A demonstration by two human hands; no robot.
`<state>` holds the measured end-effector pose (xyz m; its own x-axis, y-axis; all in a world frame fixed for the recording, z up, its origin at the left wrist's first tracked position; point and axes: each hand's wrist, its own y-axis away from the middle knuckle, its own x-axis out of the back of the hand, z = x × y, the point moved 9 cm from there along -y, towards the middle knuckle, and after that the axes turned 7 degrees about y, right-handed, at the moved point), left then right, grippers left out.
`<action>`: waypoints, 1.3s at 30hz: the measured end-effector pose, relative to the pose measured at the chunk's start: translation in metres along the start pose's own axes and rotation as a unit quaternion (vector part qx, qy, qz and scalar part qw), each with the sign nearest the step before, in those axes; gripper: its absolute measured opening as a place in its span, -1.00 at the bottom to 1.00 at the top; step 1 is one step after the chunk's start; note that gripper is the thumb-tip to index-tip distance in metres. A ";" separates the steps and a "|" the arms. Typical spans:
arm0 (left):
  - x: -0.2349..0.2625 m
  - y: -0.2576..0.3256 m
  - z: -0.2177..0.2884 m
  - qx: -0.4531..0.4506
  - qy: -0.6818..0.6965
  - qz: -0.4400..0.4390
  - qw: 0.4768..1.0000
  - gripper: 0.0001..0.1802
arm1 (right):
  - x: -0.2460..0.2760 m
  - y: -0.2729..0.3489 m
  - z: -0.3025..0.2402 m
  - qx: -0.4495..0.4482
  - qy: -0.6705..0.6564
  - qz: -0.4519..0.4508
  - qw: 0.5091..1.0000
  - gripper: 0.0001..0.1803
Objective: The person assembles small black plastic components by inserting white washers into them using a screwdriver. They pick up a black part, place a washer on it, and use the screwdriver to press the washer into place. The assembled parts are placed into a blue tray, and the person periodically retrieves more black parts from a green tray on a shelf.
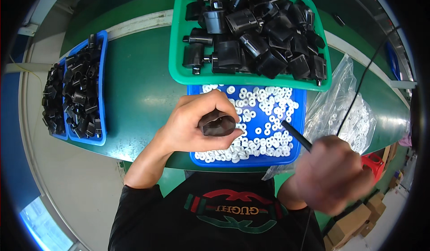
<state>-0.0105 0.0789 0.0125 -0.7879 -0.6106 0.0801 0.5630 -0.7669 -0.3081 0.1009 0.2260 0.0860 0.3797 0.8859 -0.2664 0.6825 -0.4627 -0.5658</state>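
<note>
Head view. The left hand point(197, 123) is closed around a small black plastic part point(217, 124), thumb below and fingers curled over the top, with the part's open end facing the camera. It sits just above the near-left portion of the blue tray point(301, 99), which serves as the landmark here. The right hand point(333, 175) is clenched around a thin black rod-like tool point(296, 136), its tip angled over the tray's right half (the hand is motion-blurred, so finger placement cannot be made out).

Handling judgement: the part looks like moulded hard plastic, light and rigid, with a smooth, slightly glossy skin that could slip in a loose pinch. A wrap around its body, as shown, appears the secure hold.

The blue tray holds many small white rings point(264, 116), flat and washer-like, lying loose; they look very light and easily scattered. Directly behind the tray, touching its far edge, is a green tray point(175, 49) heaped with larger black plastic housings point(255, 31), angular and hollow. Well to the left of the blue tray stand two blue bins point(103, 85) of smaller black pieces. To its right, a crumpled clear plastic bag point(340, 103) holds more white rings. All rest on a green, smooth-looking work surface point(139, 94).
</note>
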 end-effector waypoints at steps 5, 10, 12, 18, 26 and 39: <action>0.009 0.004 -0.001 -0.003 -0.019 -0.001 1.000 -0.57 | -0.013 0.025 0.048 0.051 0.439 -0.244 0.863 -0.82; 0.025 0.007 -0.004 0.006 -0.025 -0.008 1.000 -0.37 | -0.022 0.049 0.075 0.080 0.560 -0.259 0.783 -0.81; 0.049 0.004 0.004 -0.014 -0.044 0.088 0.995 -0.34 | -0.023 0.054 0.078 0.088 0.572 -0.265 0.771 -0.74; 0.132 -0.029 0.020 -0.051 -0.167 0.319 0.932 -0.63 | -0.026 0.062 0.087 0.076 0.616 -0.321 0.716 -0.54; 0.256 -0.092 -0.094 0.097 -0.519 0.260 0.809 -0.46 | -0.027 0.065 0.083 0.098 0.594 -0.305 0.738 -0.64; 0.211 -0.147 -0.052 -0.009 -0.557 0.212 0.803 -0.49 | -0.020 0.066 0.084 0.075 0.576 -0.305 0.755 -0.68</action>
<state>-0.2722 0.0734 0.0249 0.1923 -0.6212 0.7597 0.7102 -0.4461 -0.5446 0.0863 0.1808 -0.0116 0.3730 0.2766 0.8856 0.9044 0.1045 -0.4136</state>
